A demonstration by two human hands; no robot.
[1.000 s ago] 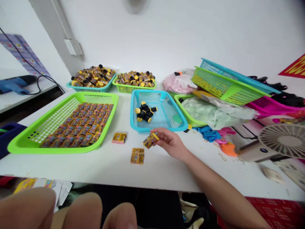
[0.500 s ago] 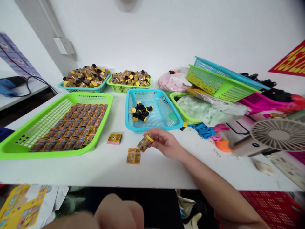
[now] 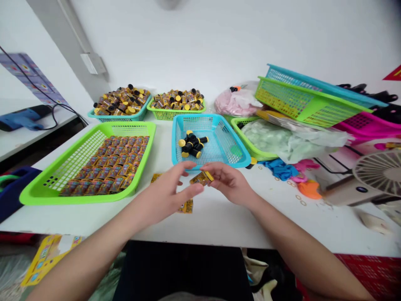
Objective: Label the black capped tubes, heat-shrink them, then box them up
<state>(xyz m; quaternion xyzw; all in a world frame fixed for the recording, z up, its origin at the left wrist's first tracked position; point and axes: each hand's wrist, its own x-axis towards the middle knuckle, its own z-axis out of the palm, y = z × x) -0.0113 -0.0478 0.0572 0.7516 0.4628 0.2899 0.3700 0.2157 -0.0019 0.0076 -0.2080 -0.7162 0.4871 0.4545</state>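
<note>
Yellow-capped and wrapped in a printed yellow label, the small tube [image 3: 202, 178] is pinched at its cap end between the thumb and fingertips of the right hand [image 3: 230, 184], just above the white table [image 3: 219, 225] near its front edge. The left hand [image 3: 169, 192] hangs loose at nine o'clock of the tube, fingers spread and curved with nothing gripped. Whether its thumb touches the tube I cannot tell.

That left hand covers most of a loose yellow label [image 3: 188, 206] lying flat at six o'clock of the tube, and it hides all but a corner of a second label [image 3: 156, 177] at nine o'clock.

At twelve o'clock, just beyond both hands, the blue basket [image 3: 174, 142] holds a small heap of black tubes with yellow caps [image 3: 191, 146]. At ten o'clock the large green tray [image 3: 62, 199] carries neat rows of wrapped tubes [image 3: 109, 165]. Behind these, at eleven and twelve o'clock, a teal basket [image 3: 120, 115] and a green basket [image 3: 177, 113] are piled with loose tubes.

At two o'clock a pale green plastic bag [image 3: 282, 144] spills from another green basket [image 3: 242, 133], under tilted stacked baskets [image 3: 297, 100]. At three o'clock lie crumpled blue pieces [image 3: 280, 170], an orange piece [image 3: 308, 188] and a small fan [image 3: 372, 175].
</note>
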